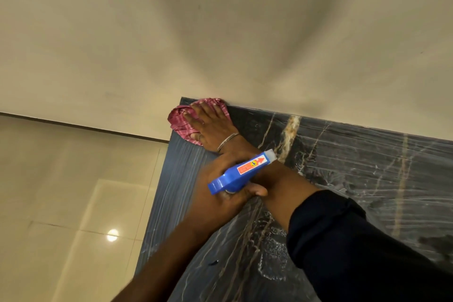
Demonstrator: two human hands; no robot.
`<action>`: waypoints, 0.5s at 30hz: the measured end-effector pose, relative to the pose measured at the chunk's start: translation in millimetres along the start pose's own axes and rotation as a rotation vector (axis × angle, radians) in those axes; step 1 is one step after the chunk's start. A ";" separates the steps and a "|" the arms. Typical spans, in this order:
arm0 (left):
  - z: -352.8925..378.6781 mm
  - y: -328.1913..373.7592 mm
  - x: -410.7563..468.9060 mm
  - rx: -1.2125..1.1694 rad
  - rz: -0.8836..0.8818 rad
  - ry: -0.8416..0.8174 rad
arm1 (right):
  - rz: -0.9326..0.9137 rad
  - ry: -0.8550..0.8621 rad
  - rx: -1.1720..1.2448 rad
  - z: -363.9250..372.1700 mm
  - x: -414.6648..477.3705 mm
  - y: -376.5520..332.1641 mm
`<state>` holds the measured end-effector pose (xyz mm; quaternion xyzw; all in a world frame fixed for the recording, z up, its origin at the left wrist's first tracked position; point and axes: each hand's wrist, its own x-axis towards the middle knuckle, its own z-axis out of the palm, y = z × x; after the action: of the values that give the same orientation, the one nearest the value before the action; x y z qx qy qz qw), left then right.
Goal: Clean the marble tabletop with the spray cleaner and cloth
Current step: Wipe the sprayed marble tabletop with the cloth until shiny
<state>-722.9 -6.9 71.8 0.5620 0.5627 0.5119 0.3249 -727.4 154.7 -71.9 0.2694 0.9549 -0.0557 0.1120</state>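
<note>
The dark marble tabletop [355, 167] has gold and white veins and wet wipe streaks. A pink checked cloth [178, 121] lies bunched at its far left corner against the wall. My right hand [208, 125], with a bangle on the wrist, presses down on the cloth with fingers spread over it. My right arm, in a dark sleeve, crosses the table from the lower right. My left hand [220, 201] grips the blue spray cleaner [241, 171] just above the table near its left edge. The white nozzle points right, and the bottle body is hidden under my hand.
A beige wall [220, 32] runs along the table's far edge. Glossy cream floor tiles [73, 203] lie below the table's left edge. A foamy wet patch [272, 252] sits on the marble near me, with a small dark speck [213, 263] beside it.
</note>
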 end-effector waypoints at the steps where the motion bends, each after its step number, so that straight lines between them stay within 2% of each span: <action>1: 0.8 1.5 1.5 0.015 0.007 -0.014 | -0.016 -0.003 -0.011 -2.4 3.8 -1.5; 5: 3.9 2.4 5.9 -0.006 0.014 -0.022 | -0.057 0.019 0.005 -5.7 -7.0 7.4; 8: 6.7 0.7 7.8 -0.029 0.052 0.015 | -0.059 0.021 0.062 5.8 -45.1 39.4; 12: 14.9 2.9 16.6 0.005 0.085 0.071 | 0.095 0.104 0.157 27.6 -111.2 95.5; 15: 16.5 -4.6 25.4 0.096 -0.029 0.144 | 0.183 0.162 0.230 33.6 -137.3 113.8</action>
<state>-712.7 21.8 68.3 0.5301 0.6167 0.5187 0.2637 -547.3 176.8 -76.2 0.3698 0.9196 -0.1323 0.0079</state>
